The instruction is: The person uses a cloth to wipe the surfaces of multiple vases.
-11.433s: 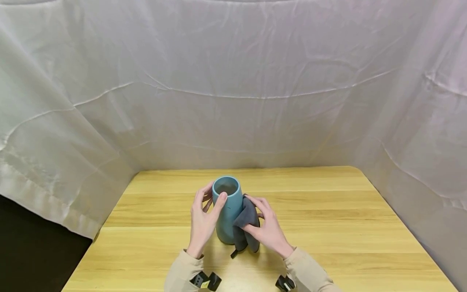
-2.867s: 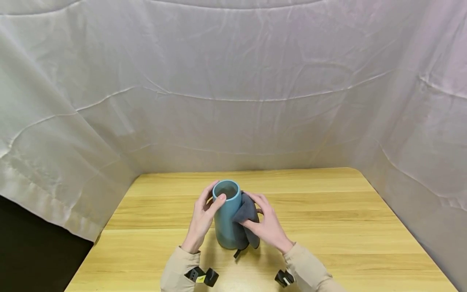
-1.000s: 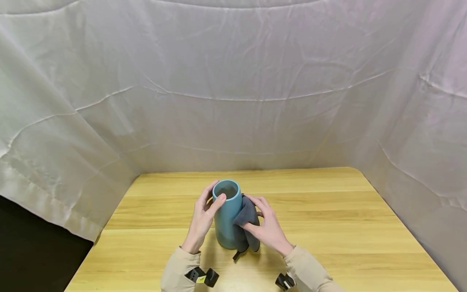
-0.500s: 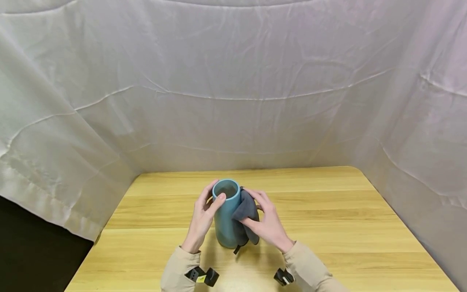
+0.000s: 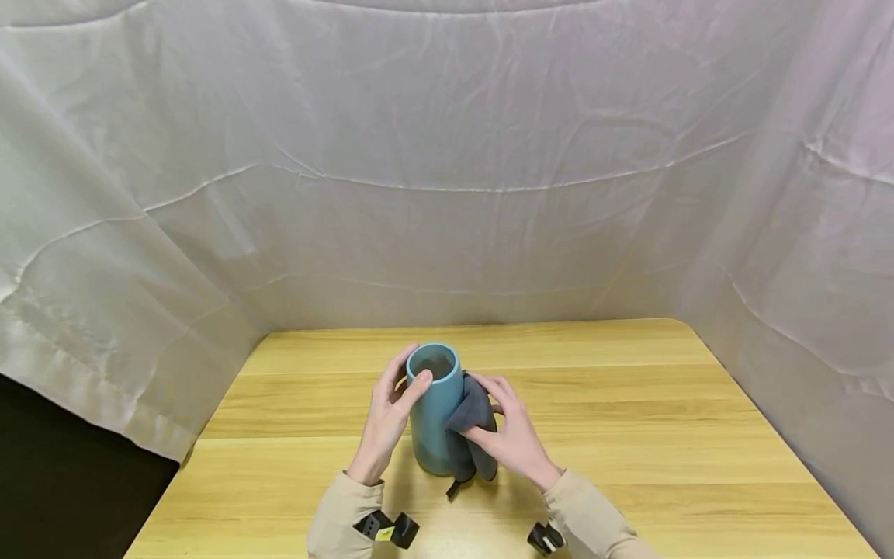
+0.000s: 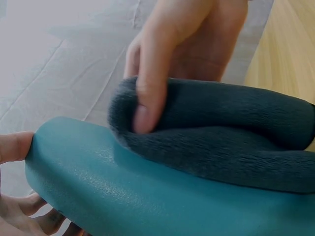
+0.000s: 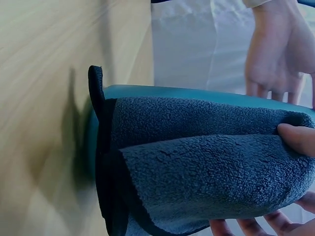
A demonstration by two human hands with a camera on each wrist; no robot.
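A blue-green vase [image 5: 433, 435] with a round open mouth stands upright near the middle of the table [image 5: 628, 435]. My left hand [image 5: 382, 423] grips it near the rim, thumb on the near side and fingers round the left and far side. A folded dark grey cloth [image 5: 475, 415], with a black hanging loop at its lower corner, lies against the vase's right side. My right hand [image 5: 513, 439] pinches this cloth between thumb and fingers and presses it to the vase. The left wrist view shows the right thumb [image 6: 150, 105] on the cloth's fold.
Pale fabric curtains [image 5: 475, 233] hang behind the table and along both sides. Black wrist cameras [image 5: 398, 531] are strapped over the beige sleeves [image 5: 342, 516]. A dark area [image 5: 70, 473] lies beyond the table at the lower left.
The right hand and cloth have slid slightly down the vase's side since half a second ago, back to their height of one second ago. The left hand and vase have hardly moved.
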